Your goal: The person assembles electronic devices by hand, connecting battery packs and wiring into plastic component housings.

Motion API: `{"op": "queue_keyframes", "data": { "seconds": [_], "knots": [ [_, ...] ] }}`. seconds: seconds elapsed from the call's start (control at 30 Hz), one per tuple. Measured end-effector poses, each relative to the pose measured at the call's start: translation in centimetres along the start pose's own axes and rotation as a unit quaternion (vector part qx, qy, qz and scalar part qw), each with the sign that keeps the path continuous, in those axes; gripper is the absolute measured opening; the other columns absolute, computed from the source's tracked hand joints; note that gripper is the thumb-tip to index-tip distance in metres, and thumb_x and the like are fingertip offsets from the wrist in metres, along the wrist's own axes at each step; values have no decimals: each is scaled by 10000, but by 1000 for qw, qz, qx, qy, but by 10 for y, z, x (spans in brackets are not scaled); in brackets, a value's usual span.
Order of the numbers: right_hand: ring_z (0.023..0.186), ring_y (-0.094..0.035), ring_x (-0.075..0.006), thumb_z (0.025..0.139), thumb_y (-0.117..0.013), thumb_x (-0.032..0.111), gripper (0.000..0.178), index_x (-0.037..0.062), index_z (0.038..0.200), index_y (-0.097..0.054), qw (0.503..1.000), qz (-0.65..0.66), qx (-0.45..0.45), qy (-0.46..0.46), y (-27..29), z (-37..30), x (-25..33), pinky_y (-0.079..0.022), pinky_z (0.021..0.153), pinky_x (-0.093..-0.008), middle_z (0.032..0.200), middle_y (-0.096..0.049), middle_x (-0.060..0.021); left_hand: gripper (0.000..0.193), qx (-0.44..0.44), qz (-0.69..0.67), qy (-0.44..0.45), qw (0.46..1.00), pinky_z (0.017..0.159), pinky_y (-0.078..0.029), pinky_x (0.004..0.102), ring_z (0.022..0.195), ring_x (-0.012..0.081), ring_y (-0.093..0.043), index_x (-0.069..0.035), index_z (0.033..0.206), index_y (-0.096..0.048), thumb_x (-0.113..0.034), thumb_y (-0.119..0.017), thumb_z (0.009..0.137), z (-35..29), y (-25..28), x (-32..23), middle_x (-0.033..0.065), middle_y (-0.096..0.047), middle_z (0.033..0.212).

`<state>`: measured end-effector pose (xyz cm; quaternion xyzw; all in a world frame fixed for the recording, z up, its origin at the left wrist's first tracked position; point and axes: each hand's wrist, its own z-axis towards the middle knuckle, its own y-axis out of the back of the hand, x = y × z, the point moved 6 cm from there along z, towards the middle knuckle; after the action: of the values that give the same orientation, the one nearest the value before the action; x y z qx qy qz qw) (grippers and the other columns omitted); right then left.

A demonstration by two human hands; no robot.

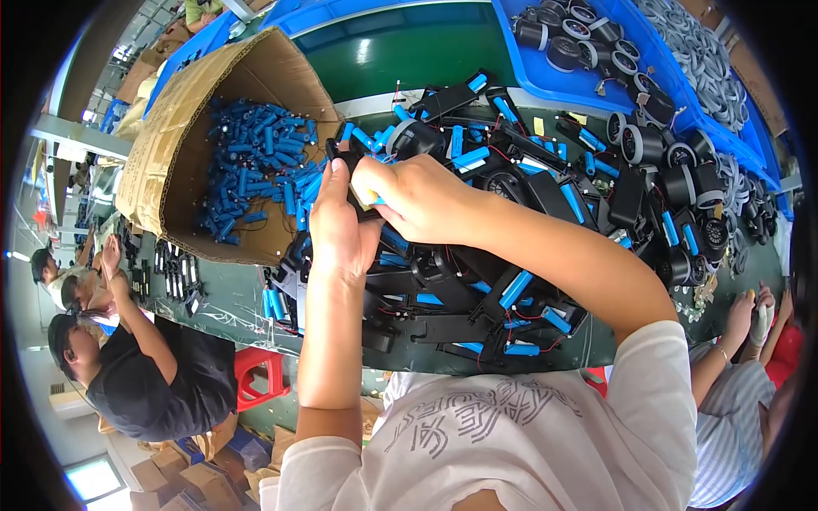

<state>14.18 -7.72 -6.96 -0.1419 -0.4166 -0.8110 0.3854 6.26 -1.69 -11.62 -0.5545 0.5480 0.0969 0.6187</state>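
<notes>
My left hand [342,226] is wrapped round a black plastic housing [342,150], its thumb lying along the near side. My right hand [426,203] is closed over the same housing, with its fingers curled down into it. What those fingertips pinch or press is hidden, though a small yellow patch shows there. Just left of my hands, a tipped cardboard box [162,162] holds many blue battery cells [256,145] with thin wires. Under and to the right of my hands lies a heap of black housings [443,328], several with blue cells in them.
Blue bins [537,81] at the back right hold round black parts [567,51] and grey rings [690,60]. Dark strips [175,272] lie on the green table left. Other people sit at left [145,375] and right [733,383]. A red stool [260,375] stands beside the table.
</notes>
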Motion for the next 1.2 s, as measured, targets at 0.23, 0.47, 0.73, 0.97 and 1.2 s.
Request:
{"op": "queue_keyframes", "data": {
  "seconds": [0.23,0.47,0.73,0.97,1.2],
  "knots": [
    [618,-596,-313,711,-607,70,277,109,921,-430,998,53,27,4,1,7,-6,-448,518,-409,658,-587,-80,346,29,14,11,999,899,-395,439,1033,217,-508,-33,1216,-446,-239,-369,949,1,1,-5,109,-532,1107],
    [581,-568,-330,743,-562,20,196,61,859,-409,999,15,40,-1,-4,1,-6,-435,503,-395,657,-549,-103,246,-14,19,37,999,874,-402,431,954,225,-529,-66,1048,-501,-255,-380,947,-1,-5,-4,98,-559,1021],
    [831,-552,-163,818,-510,-47,214,59,864,-330,897,340,-44,-279,1,0,-31,-510,691,-316,904,-485,-70,368,66,53,18,996,811,-502,453,1001,265,-540,-49,1276,-367,-221,-333,952,-10,-9,-7,119,-527,1049],
    [673,-532,-115,828,-547,63,127,22,945,-573,787,443,-217,-371,35,-12,-60,-414,604,-218,946,-610,-86,404,56,-56,5,997,883,-426,546,947,312,-544,-42,1280,-351,-270,-346,947,-21,0,7,119,-523,934],
    [891,-599,-167,803,-550,-48,261,-50,1064,-550,843,391,-165,-331,6,-20,-26,-487,782,-276,980,-611,-109,381,42,-63,-26,997,974,-332,426,1105,205,-457,-87,1305,-328,-223,-320,950,-15,-14,13,92,-474,1197]
  ]
}}
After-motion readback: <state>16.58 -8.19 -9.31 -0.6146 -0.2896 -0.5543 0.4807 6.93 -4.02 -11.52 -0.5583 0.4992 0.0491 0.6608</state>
